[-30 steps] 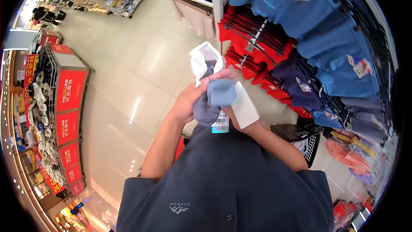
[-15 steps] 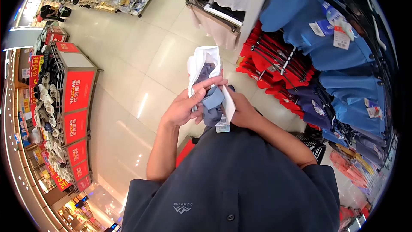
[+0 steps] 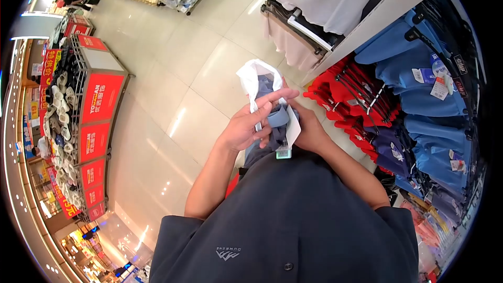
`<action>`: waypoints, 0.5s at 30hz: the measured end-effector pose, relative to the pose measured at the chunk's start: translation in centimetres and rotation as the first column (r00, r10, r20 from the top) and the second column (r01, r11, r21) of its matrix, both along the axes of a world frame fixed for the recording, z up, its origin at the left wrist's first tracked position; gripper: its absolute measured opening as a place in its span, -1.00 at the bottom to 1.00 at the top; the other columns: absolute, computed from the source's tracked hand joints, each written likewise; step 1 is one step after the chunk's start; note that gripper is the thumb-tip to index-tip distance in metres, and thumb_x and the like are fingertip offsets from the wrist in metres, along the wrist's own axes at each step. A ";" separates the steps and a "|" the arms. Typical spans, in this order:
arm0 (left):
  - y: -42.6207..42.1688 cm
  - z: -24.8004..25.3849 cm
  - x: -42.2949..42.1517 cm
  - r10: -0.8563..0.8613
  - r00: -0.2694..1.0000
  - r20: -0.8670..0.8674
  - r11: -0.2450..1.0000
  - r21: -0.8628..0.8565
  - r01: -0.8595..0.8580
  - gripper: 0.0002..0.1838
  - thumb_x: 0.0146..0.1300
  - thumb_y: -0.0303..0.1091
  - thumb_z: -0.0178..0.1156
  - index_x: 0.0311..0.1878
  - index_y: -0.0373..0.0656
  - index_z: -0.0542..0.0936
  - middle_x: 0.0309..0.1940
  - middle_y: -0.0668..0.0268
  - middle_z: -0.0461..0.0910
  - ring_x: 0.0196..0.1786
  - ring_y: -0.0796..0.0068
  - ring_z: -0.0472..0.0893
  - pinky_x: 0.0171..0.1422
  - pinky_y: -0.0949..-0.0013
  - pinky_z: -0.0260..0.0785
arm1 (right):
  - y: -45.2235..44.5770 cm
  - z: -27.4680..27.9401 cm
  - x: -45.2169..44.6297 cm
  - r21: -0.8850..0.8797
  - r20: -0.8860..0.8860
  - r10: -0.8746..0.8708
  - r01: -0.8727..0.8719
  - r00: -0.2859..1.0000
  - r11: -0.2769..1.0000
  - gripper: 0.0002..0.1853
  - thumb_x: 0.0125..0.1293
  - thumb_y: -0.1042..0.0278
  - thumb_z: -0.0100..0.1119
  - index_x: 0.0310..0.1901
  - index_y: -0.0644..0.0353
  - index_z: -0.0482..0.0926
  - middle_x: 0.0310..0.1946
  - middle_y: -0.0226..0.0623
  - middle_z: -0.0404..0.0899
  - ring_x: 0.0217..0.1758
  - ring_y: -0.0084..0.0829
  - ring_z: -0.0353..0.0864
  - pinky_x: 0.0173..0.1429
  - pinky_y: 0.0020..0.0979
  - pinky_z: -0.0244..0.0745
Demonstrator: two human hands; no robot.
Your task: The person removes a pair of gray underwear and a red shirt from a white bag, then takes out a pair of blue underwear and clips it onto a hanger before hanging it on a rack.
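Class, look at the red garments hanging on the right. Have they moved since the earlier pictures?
No. The red garments still hang beside the pale post, next to the blue garments; the camera's view has shifted around them.

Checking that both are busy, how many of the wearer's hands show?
2: the left hand at the white bag, the right hand beside the white card, its fingers partly hidden.

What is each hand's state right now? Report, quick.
Left hand: closed on the white bag and grey-blue cloth.
Right hand: beside the white card; fingers mostly hidden, so its grip cannot be told.
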State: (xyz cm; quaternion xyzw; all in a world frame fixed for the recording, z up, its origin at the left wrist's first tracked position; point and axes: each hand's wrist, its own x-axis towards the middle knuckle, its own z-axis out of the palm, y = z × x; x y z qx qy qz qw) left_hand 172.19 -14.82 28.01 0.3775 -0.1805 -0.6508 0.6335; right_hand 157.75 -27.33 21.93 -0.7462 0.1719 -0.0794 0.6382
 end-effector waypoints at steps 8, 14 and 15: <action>0.5 0.3 5.6 -0.173 0.983 0.067 0.985 0.014 0.173 -0.39 0.52 -0.04 -0.16 0.37 -0.40 0.24 0.16 0.13 0.43 -0.73 0.78 0.21 -0.61 0.56 0.38 | 0.6 1.0 0.7 0.469 -0.341 -0.266 0.408 0.902 0.783 -0.62 0.06 0.55 0.29 -0.02 0.28 0.58 -0.17 -0.30 0.65 -0.15 -0.46 0.63 0.00 -0.40 0.52; 0.4 0.5 9.5 -0.264 0.934 0.242 0.953 0.216 0.213 -0.44 0.56 -0.02 -0.26 0.32 -0.32 0.34 -0.27 0.33 0.46 -0.65 0.71 0.21 -0.54 0.50 0.40 | 5.0 3.0 2.7 0.631 -0.431 -0.614 0.707 0.661 0.319 -0.61 0.20 0.46 0.31 0.06 0.30 0.49 -0.18 -0.29 0.64 -0.15 -0.46 0.67 -0.02 -0.39 0.58; 0.3 0.5 10.0 -0.315 0.914 0.256 0.936 0.243 0.254 -0.46 0.56 -0.05 -0.25 0.36 -0.27 0.32 -0.28 0.34 0.47 -0.62 0.68 0.22 -0.51 0.48 0.42 | 5.8 3.6 3.7 0.671 -0.447 -0.645 0.709 0.619 0.215 -0.57 0.21 0.45 0.31 0.09 0.31 0.45 -0.16 -0.28 0.63 -0.14 -0.45 0.67 -0.01 -0.38 0.59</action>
